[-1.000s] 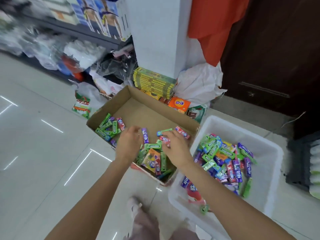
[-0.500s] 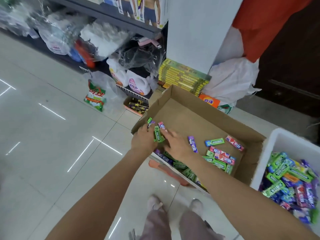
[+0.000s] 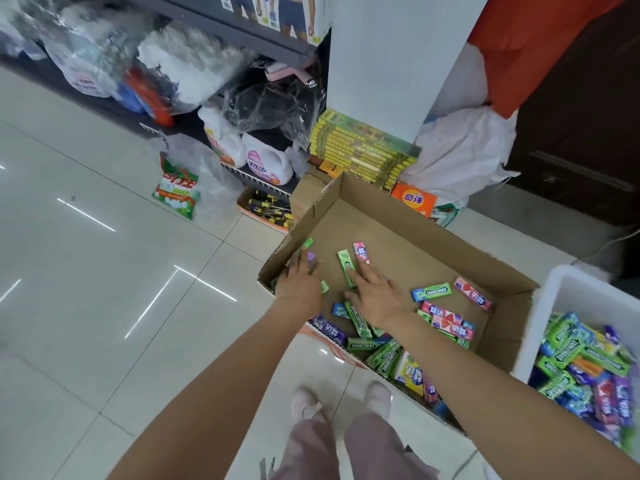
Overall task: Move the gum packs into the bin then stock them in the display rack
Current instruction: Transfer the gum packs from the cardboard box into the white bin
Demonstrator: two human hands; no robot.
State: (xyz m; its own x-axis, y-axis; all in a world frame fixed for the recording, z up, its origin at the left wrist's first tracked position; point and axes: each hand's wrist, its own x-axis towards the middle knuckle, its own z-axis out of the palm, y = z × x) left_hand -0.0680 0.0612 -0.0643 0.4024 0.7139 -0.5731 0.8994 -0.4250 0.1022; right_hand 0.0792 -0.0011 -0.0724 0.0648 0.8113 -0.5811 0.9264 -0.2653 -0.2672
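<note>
A brown cardboard box (image 3: 433,237) lies on the tiled floor with several loose gum packs (image 3: 446,315) in green, pink, blue and purple along its near side. My left hand (image 3: 299,284) is in the box's left corner and grips a few gum packs; a green one (image 3: 307,243) sticks out past my fingers. My right hand (image 3: 375,294) lies flat beside it, its straight fingers touching a green pack (image 3: 346,266) and a pink pack (image 3: 361,252). At the right edge stands the white plastic bin (image 3: 575,289), which holds several gum packs (image 3: 585,375).
Behind the box are a stack of yellow-green cartons (image 3: 363,150), an orange box (image 3: 414,199) and a white plastic sack (image 3: 460,154). Detergent bottles (image 3: 266,161), a tray of screwdrivers (image 3: 265,207) and a snack bag (image 3: 176,188) sit at the left. My feet (image 3: 341,400) stand close to the box.
Both hands moved from the middle of the box to its left corner. My left hand gathered packs there, and my right hand then drew slightly right onto the green and pink packs.
</note>
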